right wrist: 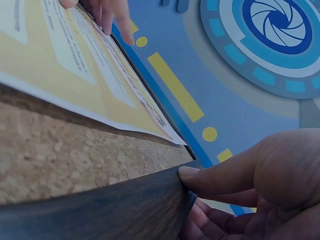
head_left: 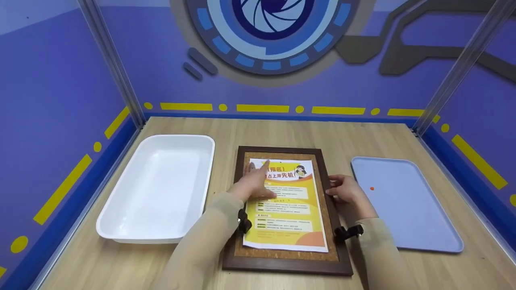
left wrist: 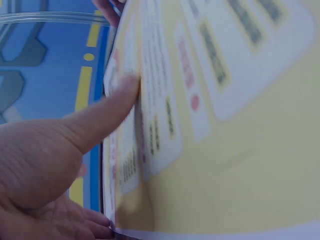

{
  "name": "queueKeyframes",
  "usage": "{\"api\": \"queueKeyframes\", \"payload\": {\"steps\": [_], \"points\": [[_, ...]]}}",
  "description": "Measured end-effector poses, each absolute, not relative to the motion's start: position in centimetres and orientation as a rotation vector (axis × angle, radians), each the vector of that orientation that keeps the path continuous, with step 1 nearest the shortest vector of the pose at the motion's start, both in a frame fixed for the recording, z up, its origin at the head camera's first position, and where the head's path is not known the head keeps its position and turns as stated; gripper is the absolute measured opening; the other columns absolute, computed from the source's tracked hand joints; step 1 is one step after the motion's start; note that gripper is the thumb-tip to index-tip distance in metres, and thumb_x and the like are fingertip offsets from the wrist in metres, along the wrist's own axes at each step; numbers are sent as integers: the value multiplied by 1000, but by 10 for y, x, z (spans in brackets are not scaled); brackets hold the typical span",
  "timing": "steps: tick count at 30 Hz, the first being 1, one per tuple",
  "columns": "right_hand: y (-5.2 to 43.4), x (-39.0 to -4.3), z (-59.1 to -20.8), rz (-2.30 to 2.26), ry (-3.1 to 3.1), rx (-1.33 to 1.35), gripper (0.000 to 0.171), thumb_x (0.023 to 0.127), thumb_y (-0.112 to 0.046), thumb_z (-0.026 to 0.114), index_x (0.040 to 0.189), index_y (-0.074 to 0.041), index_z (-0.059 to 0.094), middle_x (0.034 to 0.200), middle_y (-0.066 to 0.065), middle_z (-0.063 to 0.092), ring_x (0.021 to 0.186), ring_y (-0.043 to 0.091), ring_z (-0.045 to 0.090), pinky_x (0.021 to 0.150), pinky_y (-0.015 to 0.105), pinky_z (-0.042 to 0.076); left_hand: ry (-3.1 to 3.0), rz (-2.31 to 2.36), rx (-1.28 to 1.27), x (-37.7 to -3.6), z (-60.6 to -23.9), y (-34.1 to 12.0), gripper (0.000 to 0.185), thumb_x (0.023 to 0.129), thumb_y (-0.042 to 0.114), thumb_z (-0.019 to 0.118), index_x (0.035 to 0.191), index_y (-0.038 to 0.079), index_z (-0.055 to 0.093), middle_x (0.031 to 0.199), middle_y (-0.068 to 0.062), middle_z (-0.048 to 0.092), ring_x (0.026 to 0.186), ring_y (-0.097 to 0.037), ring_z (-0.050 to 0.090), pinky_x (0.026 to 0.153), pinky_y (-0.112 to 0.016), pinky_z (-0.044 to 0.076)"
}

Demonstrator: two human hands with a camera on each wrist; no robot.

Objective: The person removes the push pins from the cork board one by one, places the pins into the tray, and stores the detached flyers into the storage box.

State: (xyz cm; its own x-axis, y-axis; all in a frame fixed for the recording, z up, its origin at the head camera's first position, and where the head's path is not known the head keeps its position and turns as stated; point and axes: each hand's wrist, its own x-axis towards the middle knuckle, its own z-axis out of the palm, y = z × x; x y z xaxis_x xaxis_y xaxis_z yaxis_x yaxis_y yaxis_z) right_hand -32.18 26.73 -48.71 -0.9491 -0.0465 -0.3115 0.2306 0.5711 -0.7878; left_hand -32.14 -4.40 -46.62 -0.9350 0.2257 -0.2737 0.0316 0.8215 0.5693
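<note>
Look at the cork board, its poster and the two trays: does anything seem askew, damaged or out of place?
Little stands out. The poster lies flat and roughly square on the cork board. One tiny orange speck sits alone on the blue tray.

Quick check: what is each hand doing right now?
Left hand: open, fingers pressing flat on the yellow paper flyer.
Right hand: gripping the dark wooden cork-board frame edge.

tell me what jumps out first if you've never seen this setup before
The eye goes to the bright yellow poster lying on a cork board in a dark wooden frame at the middle of the table, with the left hand pressing flat on it and the right hand gripping the frame's right edge. A deep white tray sits to its left, and a flat pale blue tray with a tiny orange pin lies to its right.
</note>
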Motion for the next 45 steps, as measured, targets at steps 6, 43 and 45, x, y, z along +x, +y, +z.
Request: {"api": "queueKeyframes", "payload": {"steps": [6, 43, 45], "points": [[269, -322, -490, -1361, 2501, 130, 62, 92, -2, 69, 149, 7, 45, 133, 28, 59, 102, 21, 60, 73, 25, 55, 2680, 1192, 17, -319, -464, -50, 80, 100, 27, 67, 164, 7, 24, 164, -23, 36, 155, -39, 30, 128, -52, 26], [270, -321, -493, -1415, 2502, 67, 61, 92, 1, 69, 148, 9, 46, 129, 26, 61, 95, 16, 61, 69, 25, 55, 1899, 1923, -197, -266, -490, -82, 63, 97, -2, 58, 156, 4, 37, 118, -19, 71, 92, -25, 77, 78, -42, 66], [270, -321, -494, -1413, 2506, 71, 61, 92, 1, 69, 148, 8, 47, 127, 24, 61, 93, 15, 60, 69, 24, 55, 1865, 1945, -185, -266, -491, -82, 64, 96, -5, 56, 157, 6, 37, 118, -20, 71, 93, -26, 77, 78, -44, 66]]}}
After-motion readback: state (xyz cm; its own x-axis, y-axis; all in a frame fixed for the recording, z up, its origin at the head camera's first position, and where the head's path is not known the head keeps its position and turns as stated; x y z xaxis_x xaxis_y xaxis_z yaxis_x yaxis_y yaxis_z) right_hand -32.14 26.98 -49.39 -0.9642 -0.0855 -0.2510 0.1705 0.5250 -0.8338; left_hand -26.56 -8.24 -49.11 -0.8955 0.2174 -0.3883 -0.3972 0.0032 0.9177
